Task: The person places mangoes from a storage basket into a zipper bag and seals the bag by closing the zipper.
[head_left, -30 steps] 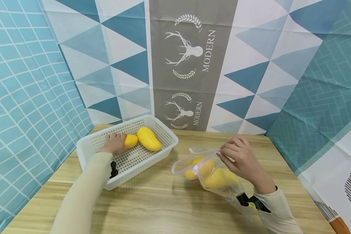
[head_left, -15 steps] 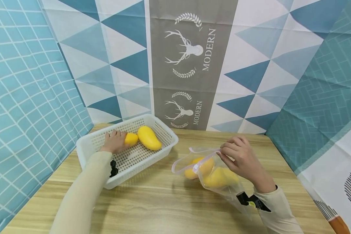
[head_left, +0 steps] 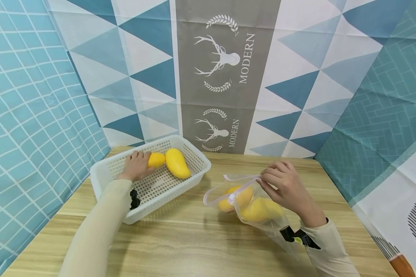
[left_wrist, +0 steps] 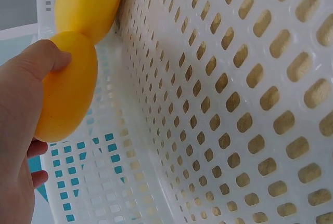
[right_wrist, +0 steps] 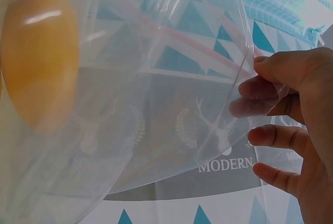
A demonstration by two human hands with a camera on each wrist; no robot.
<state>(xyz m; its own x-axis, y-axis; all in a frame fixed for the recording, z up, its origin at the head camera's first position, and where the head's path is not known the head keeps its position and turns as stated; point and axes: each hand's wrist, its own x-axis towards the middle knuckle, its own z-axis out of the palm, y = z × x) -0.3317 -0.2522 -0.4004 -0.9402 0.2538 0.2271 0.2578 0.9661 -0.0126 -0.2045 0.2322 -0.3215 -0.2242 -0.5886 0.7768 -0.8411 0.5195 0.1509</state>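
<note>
In the white basket, my left hand grips a yellow mango. The thumb lies across its near side, while most of the other fingers are hidden behind it. This mango's end touches a second mango, which lies against the basket's right part. My right hand pinches the upper edge of a clear zip bag between thumb and fingers. The bag's mouth, with its pinkish strip, gapes toward the left. Yellow mangoes show through the plastic, low in the bag.
The perforated white basket stands at the left of the wooden table, near its back edge. Patterned cloth hangs right behind the table, and a blue checked cloth hangs along the left side.
My left hand has pushed its mango slightly away and to the right against the second one, which has turned more upright in the head view. My right hand and the bag stay put.
</note>
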